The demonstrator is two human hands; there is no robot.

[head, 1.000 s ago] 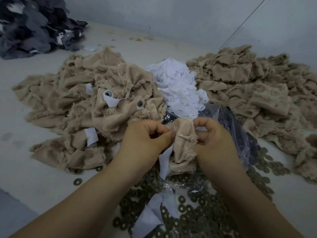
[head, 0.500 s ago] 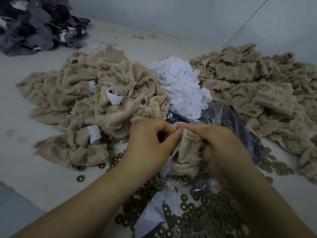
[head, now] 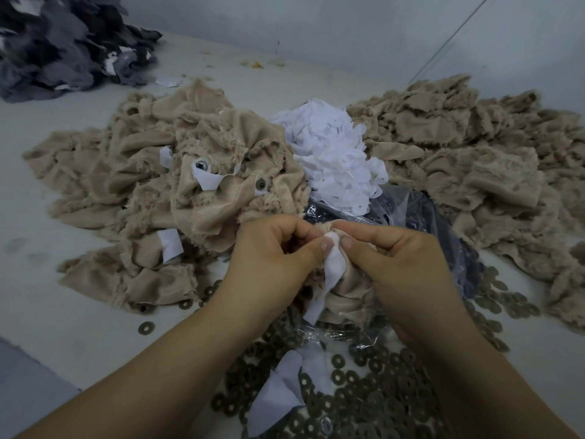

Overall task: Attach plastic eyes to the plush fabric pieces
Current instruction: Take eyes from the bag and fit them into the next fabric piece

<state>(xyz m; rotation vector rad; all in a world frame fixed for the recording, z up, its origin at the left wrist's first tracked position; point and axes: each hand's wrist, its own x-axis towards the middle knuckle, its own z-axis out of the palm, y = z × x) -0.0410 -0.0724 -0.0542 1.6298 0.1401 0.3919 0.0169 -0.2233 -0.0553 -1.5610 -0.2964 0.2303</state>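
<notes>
A beige plush fabric piece [head: 348,289] with a white backing patch [head: 332,267] is bunched between both hands at centre. My left hand [head: 272,255] pinches the white patch with thumb and fingers. My right hand [head: 399,264] grips the fabric from the right, its thumb pressing beside the left thumb. Any eye under the thumbs is hidden. On the left pile [head: 152,191] a finished piece shows a plastic eye [head: 201,166] and a washer back [head: 260,184].
Several dark washers [head: 364,384] lie scattered below my hands, over a clear plastic bag [head: 408,210] holding dark parts. White patches [head: 332,153] are heaped at centre back. Another beige pile [head: 474,160] lies right. Grey fabric [head: 60,42] is at the far left.
Both hands have drawn closer together over the fabric. The white patch now shows on top between the thumbs, where beige fabric faced up before.
</notes>
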